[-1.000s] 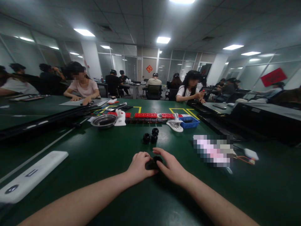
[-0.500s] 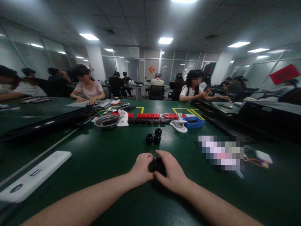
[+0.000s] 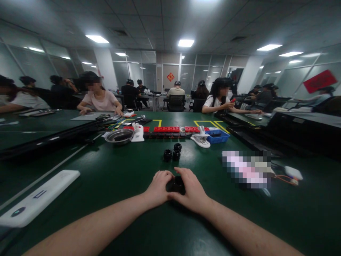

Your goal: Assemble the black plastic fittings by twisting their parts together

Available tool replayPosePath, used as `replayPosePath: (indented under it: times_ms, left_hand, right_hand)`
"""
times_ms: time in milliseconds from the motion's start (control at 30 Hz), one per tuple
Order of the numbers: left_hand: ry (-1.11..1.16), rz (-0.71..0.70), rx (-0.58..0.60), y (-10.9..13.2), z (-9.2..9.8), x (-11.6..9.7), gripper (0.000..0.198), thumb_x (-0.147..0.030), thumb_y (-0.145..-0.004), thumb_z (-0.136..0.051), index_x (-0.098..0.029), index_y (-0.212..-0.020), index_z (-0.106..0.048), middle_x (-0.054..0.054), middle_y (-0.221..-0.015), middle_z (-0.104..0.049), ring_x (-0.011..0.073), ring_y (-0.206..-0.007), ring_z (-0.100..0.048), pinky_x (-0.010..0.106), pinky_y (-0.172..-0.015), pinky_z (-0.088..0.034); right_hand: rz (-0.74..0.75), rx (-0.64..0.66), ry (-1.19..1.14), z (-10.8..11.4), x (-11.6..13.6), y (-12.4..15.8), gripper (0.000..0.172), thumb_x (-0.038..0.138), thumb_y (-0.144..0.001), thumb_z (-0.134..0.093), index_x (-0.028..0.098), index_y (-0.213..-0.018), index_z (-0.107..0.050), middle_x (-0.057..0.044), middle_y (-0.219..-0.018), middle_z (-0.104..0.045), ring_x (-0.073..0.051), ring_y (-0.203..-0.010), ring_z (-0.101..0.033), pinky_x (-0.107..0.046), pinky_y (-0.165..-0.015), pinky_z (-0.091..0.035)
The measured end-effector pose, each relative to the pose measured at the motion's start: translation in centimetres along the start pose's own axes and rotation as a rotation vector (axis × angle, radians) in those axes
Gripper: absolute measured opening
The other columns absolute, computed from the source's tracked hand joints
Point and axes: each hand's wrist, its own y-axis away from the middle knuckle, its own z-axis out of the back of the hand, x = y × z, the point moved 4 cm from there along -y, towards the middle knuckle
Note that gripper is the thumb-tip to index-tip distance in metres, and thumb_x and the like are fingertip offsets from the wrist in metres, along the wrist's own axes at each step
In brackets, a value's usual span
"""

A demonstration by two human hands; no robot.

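My left hand (image 3: 160,186) and my right hand (image 3: 192,190) curl toward each other near the middle of the green table, thumbs close together. Between them sits a dark group of glossy black round pieces (image 3: 178,182), partly hidden by my fingers; how many there are I cannot tell. The fingers of both hands wrap round its sides. Just beyond stand three similar short, ribbed black round pieces (image 3: 167,155), grouped closely and apart from my hands.
Farther back are a metal bowl (image 3: 119,136), two white clamps (image 3: 201,138), a row of red blocks (image 3: 167,129) and a blue tray (image 3: 218,138). A long white device (image 3: 39,197) lies at left. A pixelated item (image 3: 246,170) is at right. Co-workers sit beyond.
The view has shifted slightly, moving the scene a little up and left. Both my hands stay round the black pieces. A co-worker's hands at the back left have moved apart.
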Motion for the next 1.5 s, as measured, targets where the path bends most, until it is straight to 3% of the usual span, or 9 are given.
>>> replayPosePath:
  times_ms: [167,333,533,633,767,1000,1167,1267,1500]
  left_hand:
    - [0.013,0.003,-0.007,0.2,0.2,-0.3,0.034,-0.029,-0.059,-0.065,-0.020,-0.090,-0.053,0.004,-0.098,-0.052,0.0241,-0.094,-0.045,0.036,-0.085,-0.035]
    - [-0.007,-0.027,-0.013,0.1,0.2,-0.4,0.038,-0.031,-0.060,-0.065,-0.018,-0.093,-0.053,0.004,-0.097,-0.053,0.0234,-0.093,-0.046,0.037,-0.086,-0.034]
    - [0.004,-0.020,0.025,0.1,0.3,-0.4,0.034,-0.032,-0.060,-0.065,-0.018,-0.089,-0.053,0.004,-0.098,-0.051,0.0233,-0.092,-0.046,0.037,-0.084,-0.036]
    - [0.013,-0.020,0.010,0.1,0.4,-0.5,0.034,-0.030,-0.060,-0.065,-0.018,-0.090,-0.053,0.004,-0.098,-0.051,0.0232,-0.093,-0.045,0.037,-0.085,-0.034]
    - [0.012,-0.024,0.004,0.2,0.3,-0.5,0.040,-0.031,-0.060,-0.065,-0.019,-0.097,-0.052,0.003,-0.096,-0.052,0.0231,-0.092,-0.045,0.038,-0.086,-0.034]
    - [-0.003,-0.033,0.004,0.1,0.1,-0.2,0.035,-0.035,-0.059,-0.065,-0.018,-0.088,-0.053,0.004,-0.097,-0.051,0.0229,-0.091,-0.045,0.037,-0.084,-0.035]
    - [0.015,-0.027,0.010,0.2,0.3,-0.4,0.036,-0.029,-0.059,-0.064,-0.019,-0.092,-0.052,0.003,-0.098,-0.050,0.0226,-0.092,-0.045,0.038,-0.087,-0.034]
    - [0.018,-0.019,0.003,0.2,0.2,-0.3,0.039,-0.029,-0.059,-0.064,-0.020,-0.095,-0.052,0.003,-0.097,-0.051,0.0230,-0.093,-0.046,0.040,-0.089,-0.032]
    - [-0.015,-0.034,0.000,0.2,0.1,-0.3,0.036,-0.030,-0.056,-0.066,-0.019,-0.088,-0.053,0.004,-0.097,-0.051,0.0231,-0.093,-0.045,0.039,-0.089,-0.032]
  right_hand:
    - [0.017,-0.008,-0.039,-0.1,-0.2,0.0,0.047,0.020,-0.066,-0.059,0.019,-0.110,-0.043,-0.009,-0.104,-0.052,-0.023,-0.097,-0.048,-0.040,-0.086,-0.040]
    - [0.119,0.042,-0.118,0.1,0.4,0.4,0.061,0.009,-0.063,-0.050,0.018,-0.121,-0.032,-0.010,-0.117,-0.046,-0.022,-0.107,-0.044,-0.040,-0.093,-0.035]
    - [-0.048,-0.034,0.049,-0.1,-0.2,-0.2,0.061,0.030,-0.061,-0.065,0.015,-0.115,-0.041,-0.011,-0.105,-0.051,-0.027,-0.098,-0.046,-0.044,-0.086,-0.039]
    - [-0.024,-0.011,-0.010,-0.3,-0.3,-0.1,0.050,0.020,-0.066,-0.058,0.016,-0.113,-0.041,-0.010,-0.103,-0.052,-0.024,-0.096,-0.048,-0.041,-0.085,-0.041]
    - [0.107,0.051,-0.122,-0.1,0.4,0.4,0.060,0.007,-0.064,-0.047,0.017,-0.121,-0.031,-0.010,-0.117,-0.046,-0.021,-0.106,-0.044,-0.039,-0.093,-0.036]
    - [-0.026,-0.046,0.026,0.0,-0.3,-0.1,0.064,0.030,-0.061,-0.066,0.017,-0.117,-0.038,-0.010,-0.104,-0.051,-0.026,-0.096,-0.047,-0.043,-0.085,-0.039]
    - [0.023,-0.016,-0.059,-0.4,-0.5,0.0,0.050,0.016,-0.066,-0.056,0.019,-0.114,-0.039,-0.008,-0.101,-0.051,-0.023,-0.094,-0.049,-0.040,-0.083,-0.041]
    - [0.106,0.026,-0.129,-0.4,0.1,0.2,0.056,0.009,-0.066,-0.048,0.018,-0.119,-0.033,-0.010,-0.113,-0.047,-0.022,-0.103,-0.046,-0.039,-0.089,-0.038]
    - [-0.023,-0.051,0.015,-0.2,-0.2,-0.1,0.062,0.028,-0.063,-0.064,0.018,-0.118,-0.037,-0.010,-0.105,-0.050,-0.026,-0.098,-0.047,-0.044,-0.086,-0.039]
